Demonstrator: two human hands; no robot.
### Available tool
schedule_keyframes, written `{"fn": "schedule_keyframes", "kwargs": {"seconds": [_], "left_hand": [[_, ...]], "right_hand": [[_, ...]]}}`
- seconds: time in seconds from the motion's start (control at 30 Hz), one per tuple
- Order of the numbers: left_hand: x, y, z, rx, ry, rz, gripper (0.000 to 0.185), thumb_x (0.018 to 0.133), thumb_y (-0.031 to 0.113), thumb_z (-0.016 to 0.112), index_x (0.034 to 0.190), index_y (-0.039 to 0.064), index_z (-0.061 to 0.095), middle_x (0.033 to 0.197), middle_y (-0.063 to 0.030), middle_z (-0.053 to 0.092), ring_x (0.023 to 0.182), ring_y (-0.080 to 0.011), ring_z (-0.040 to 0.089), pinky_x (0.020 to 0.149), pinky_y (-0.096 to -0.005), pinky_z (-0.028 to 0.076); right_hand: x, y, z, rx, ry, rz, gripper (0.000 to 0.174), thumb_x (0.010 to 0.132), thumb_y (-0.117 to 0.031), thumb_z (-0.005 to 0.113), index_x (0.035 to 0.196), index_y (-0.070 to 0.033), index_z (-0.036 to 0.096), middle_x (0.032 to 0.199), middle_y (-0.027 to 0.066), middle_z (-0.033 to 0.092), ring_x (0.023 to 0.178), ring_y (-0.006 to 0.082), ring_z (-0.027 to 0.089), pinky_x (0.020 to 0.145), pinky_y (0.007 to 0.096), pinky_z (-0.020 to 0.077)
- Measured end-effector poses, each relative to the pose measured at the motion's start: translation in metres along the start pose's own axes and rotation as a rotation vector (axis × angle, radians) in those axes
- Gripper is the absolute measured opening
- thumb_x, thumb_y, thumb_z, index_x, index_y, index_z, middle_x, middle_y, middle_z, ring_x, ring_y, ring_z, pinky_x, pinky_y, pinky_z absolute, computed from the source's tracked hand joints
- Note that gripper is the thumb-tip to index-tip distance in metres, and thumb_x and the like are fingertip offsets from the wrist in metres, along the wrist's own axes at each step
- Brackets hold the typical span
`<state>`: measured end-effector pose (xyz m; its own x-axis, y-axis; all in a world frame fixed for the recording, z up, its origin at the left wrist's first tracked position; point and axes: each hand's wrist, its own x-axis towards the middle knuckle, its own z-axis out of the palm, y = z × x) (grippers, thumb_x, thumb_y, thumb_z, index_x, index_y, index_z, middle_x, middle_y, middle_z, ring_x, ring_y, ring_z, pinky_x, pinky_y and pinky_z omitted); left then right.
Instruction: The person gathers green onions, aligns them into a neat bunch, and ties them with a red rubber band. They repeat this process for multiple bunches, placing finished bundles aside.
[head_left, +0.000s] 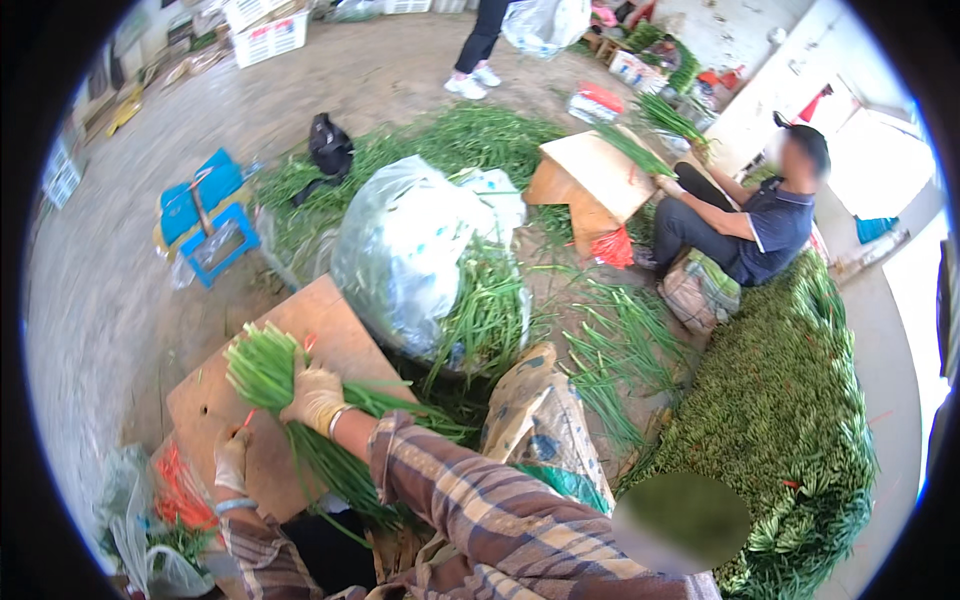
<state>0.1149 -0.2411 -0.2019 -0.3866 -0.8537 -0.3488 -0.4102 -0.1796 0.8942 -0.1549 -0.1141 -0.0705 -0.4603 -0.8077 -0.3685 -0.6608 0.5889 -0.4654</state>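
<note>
A bunch of long green vegetable stalks (262, 365), perhaps chives, lies across a wooden board (330, 319) before me. My right hand (311, 399), in a pale glove, is wrapped around the bunch just behind its even cut ends. The leafy tails trail under my right forearm towards my lap. Lower on the board, my gloved left hand (231, 459) pinches a red tie (250, 417) between thumb and fingers. Part of another red strip (309, 343) shows beside the bunch. A heap of red ties (178, 484) hangs at the board's lower left edge.
A large clear plastic bag (397, 255) with loose greens stands beyond the board. Stacked bunches (765, 397) rise on my right. A seated co-worker (772, 217) handles stalks at another board (600, 172). A blue stool (221, 244) is left; another person (480, 45) stands behind.
</note>
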Motion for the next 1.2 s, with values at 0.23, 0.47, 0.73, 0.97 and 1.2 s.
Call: {"fn": "schedule_keyframes", "kwargs": {"seconds": [0.23, 0.47, 0.73, 0.97, 1.2], "left_hand": [[0.007, -0.004, 0.000, -0.082, 0.076, -0.116, 0.011, 0.098, 0.017, 0.063, 0.102, 0.007, 0.067, 0.073, 0.0002, 0.061, 0.056, -0.0083, 0.053, 0.053, -0.0230, 0.043], [0.010, 0.004, 0.005, -0.070, 0.069, -0.133, 0.009, 0.101, 0.021, 0.062, 0.104, 0.014, 0.066, 0.069, 0.0014, 0.061, 0.052, -0.0096, 0.055, 0.048, -0.0235, 0.042], [0.007, 0.003, 0.006, -0.072, 0.173, -0.119, 0.014, 0.101, 0.028, 0.063, 0.105, 0.015, 0.066, 0.070, 0.0014, 0.062, 0.054, -0.0097, 0.057, 0.049, -0.0237, 0.045], [-0.020, 0.045, 0.009, -0.159, 0.120, -0.121, 0.022, 0.102, 0.033, 0.061, 0.107, 0.012, 0.067, 0.068, 0.0026, 0.060, 0.055, -0.0094, 0.055, 0.053, -0.0231, 0.043], [-0.047, 0.072, 0.033, -0.013, -0.015, 0.088, 0.026, 0.105, 0.033, 0.058, 0.105, 0.008, 0.068, 0.068, 0.0034, 0.056, 0.060, -0.0067, 0.050, 0.059, -0.0218, 0.041]], "right_hand": [[0.002, -0.001, 0.002, -0.001, -0.042, 0.003, 0.137, 0.054, -0.051, 0.092, 0.158, 0.001, 0.019, 0.136, 0.0257, 0.052, 0.122, 0.0369, 0.059, 0.097, 0.0478, 0.0503], [0.001, 0.001, 0.002, 0.006, -0.044, 0.002, 0.138, 0.055, -0.052, 0.091, 0.158, 0.002, 0.018, 0.134, 0.0256, 0.054, 0.119, 0.0363, 0.061, 0.095, 0.0471, 0.0506], [0.004, 0.003, 0.004, 0.017, -0.020, 0.001, 0.138, 0.052, -0.048, 0.094, 0.158, 0.000, 0.020, 0.132, 0.0232, 0.055, 0.121, 0.0357, 0.057, 0.095, 0.0460, 0.0507], [0.003, 0.008, 0.010, 0.039, 0.008, -0.013, 0.134, 0.053, -0.051, 0.092, 0.157, 0.001, 0.024, 0.129, 0.0228, 0.057, 0.117, 0.0334, 0.060, 0.094, 0.0443, 0.0510], [0.008, 0.010, 0.014, 0.032, -0.005, -0.011, 0.135, 0.053, -0.051, 0.092, 0.157, 0.001, 0.024, 0.136, 0.0242, 0.053, 0.122, 0.0344, 0.054, 0.095, 0.0457, 0.0487]]}}
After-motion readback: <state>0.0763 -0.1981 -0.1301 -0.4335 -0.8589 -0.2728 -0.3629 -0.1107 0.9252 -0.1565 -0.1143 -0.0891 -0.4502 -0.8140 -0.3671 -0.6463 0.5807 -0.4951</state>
